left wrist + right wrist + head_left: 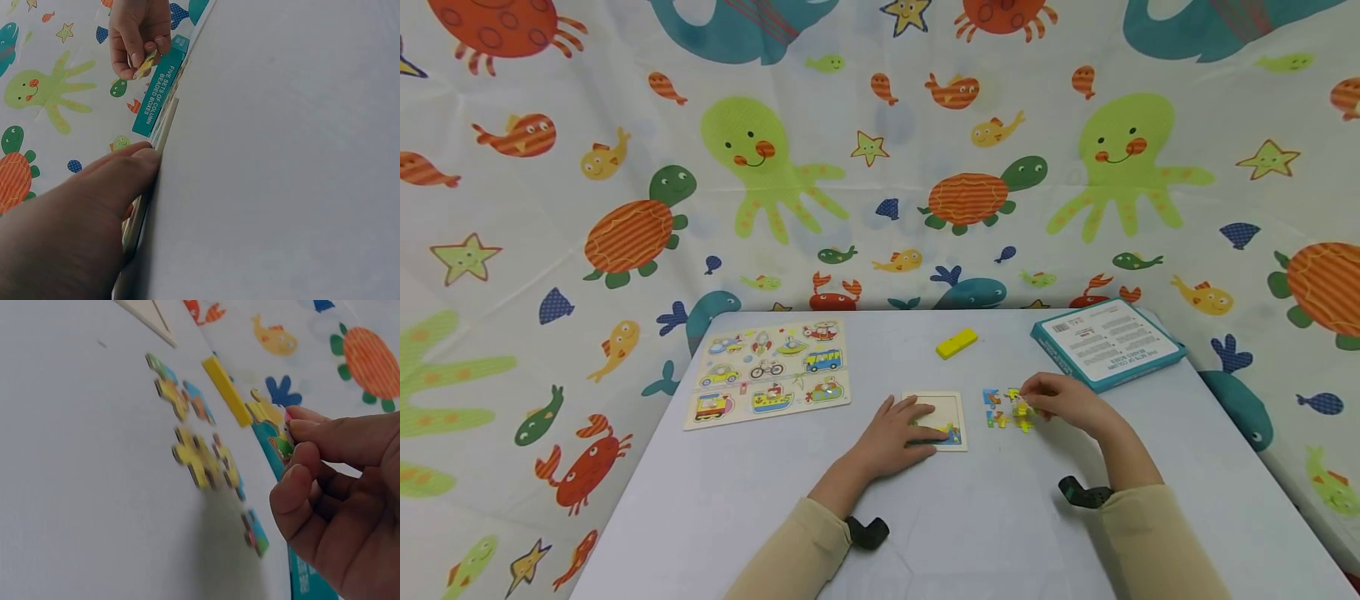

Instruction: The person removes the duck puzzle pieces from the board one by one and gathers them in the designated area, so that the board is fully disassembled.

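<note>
My left hand (pixel 891 437) lies with its fingers spread over a small wooden puzzle tray (pixel 962 421), touching its left and lower part. A few coloured puzzle pieces (pixel 954 435) sit at the tray's lower right corner; the hand covers the rest of that edge. To the right, my right hand (pixel 1067 402) pinches a yellow, green and white jigsaw piece (pixel 272 419) between thumb and fingers, raised off the table. Below and beside that hand lie several loose jigsaw pieces (pixel 197 456), mostly yellow with blue and orange parts.
A vehicle picture board (pixel 767 367) lies at the left. A yellow block (pixel 957 343) stands behind the tray. At the back right is a teal box (pixel 1108 342) with a white label. A sea-animal cloth (pixel 865 200) hangs behind the white table (pixel 985 533).
</note>
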Motion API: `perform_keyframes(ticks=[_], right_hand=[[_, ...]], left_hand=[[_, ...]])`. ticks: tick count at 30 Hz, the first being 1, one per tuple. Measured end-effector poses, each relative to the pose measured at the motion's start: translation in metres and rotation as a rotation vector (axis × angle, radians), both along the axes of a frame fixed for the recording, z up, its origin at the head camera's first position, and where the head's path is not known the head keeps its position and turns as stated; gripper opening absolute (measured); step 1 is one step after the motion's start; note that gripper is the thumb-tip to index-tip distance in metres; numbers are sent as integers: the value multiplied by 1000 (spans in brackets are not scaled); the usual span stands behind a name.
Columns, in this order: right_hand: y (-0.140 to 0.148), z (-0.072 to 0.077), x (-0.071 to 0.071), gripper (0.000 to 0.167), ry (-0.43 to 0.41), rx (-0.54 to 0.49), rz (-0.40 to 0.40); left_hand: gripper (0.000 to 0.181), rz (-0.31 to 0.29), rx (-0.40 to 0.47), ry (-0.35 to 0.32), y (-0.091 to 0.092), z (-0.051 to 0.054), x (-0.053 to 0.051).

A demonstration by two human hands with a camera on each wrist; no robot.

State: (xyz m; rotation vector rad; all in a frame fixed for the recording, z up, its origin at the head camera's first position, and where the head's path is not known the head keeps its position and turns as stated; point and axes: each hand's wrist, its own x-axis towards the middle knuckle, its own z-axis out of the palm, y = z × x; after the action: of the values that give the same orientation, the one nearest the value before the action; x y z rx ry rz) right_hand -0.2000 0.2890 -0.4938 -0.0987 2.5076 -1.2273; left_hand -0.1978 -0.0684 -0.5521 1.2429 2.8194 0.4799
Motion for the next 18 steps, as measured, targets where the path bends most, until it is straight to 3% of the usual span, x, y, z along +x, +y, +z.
perform_keyframes(ticks=[9, 18], right_hand=[[33, -9, 8, 28, -16, 18, -42], [39, -17, 10, 32, -58, 34, -101]], left_hand=[[31, -2, -3, 2, -1, 0, 0], [30, 12, 12, -23, -1, -2, -1]])
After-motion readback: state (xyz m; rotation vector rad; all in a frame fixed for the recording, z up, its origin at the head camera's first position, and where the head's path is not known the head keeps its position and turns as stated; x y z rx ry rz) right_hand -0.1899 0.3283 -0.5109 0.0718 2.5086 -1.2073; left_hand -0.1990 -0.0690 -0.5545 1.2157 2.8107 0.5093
